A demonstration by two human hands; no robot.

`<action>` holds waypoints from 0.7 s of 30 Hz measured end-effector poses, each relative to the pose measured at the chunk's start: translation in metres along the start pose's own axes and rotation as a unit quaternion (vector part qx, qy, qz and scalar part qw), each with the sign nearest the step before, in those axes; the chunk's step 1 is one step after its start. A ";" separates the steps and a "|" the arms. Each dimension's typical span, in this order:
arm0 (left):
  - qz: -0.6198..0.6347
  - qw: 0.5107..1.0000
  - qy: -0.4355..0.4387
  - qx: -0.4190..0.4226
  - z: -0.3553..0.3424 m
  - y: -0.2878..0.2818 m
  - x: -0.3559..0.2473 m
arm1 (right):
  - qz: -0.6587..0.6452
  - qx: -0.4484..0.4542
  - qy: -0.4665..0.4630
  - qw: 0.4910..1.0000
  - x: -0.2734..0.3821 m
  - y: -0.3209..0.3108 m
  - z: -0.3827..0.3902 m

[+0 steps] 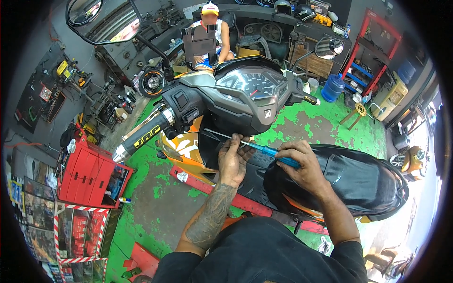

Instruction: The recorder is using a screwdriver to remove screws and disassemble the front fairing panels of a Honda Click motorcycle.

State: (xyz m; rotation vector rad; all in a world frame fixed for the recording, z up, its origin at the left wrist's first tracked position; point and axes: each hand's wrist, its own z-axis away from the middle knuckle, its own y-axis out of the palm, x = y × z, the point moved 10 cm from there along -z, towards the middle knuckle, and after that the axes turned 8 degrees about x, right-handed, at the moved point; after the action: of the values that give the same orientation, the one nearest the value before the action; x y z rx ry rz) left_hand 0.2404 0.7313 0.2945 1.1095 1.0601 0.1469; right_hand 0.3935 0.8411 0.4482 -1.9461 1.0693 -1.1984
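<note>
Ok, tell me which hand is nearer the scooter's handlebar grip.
Left. The left hand sits on the screwdriver shaft just below and right of the handlebar grip. The right hand holds the blue handle farther right, over the black seat.

One scooter (264,122), with two mirrors: one (103,21) up left of it, one (329,47) up right. One blue-handled screwdriver (264,150) over its seat, two hands on it, left (232,159) and right (302,164). One red tool chest (87,174) left of the scooter. One blue water jug (333,87) right of it. One seated person (212,33) behind it.
</note>
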 end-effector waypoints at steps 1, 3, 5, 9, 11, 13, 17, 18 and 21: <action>0.017 1.000 0.005 -0.009 0.002 0.000 0.000 | 0.001 0.000 0.000 1.000 0.003 0.002 0.001; 0.033 0.999 0.010 -0.019 0.007 0.003 -0.002 | -0.117 -0.079 0.138 0.980 -0.017 -0.002 0.010; 0.027 0.999 0.034 -0.014 0.011 0.005 -0.009 | -0.235 -0.028 0.254 0.938 -0.036 0.016 0.021; 0.062 0.997 0.044 0.003 0.010 0.011 -0.012 | -0.318 0.058 0.310 0.894 -0.047 0.046 0.034; 0.089 0.996 0.022 0.004 0.010 0.012 -0.009 | -0.185 0.015 0.185 0.965 -0.024 0.023 0.019; 0.058 0.998 -0.008 0.003 0.007 0.005 -0.006 | -0.149 0.000 0.157 0.976 -0.030 0.025 0.022; -0.005 1.000 -0.010 0.010 0.001 -0.007 -0.003 | -0.107 -0.009 0.117 0.987 -0.014 0.018 0.017; -0.007 1.000 -0.012 0.010 0.001 -0.007 -0.002 | -0.107 -0.011 0.118 0.987 -0.011 0.019 0.017; 0.013 1.000 0.003 0.015 0.003 -0.003 -0.002 | -0.324 -0.008 0.303 0.896 -0.038 0.038 0.034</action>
State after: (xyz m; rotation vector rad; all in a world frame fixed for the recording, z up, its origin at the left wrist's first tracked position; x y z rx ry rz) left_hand 0.2410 0.7266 0.2935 1.1515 1.0558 0.1561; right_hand 0.4022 0.8579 0.3879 -2.0598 0.6895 -2.2758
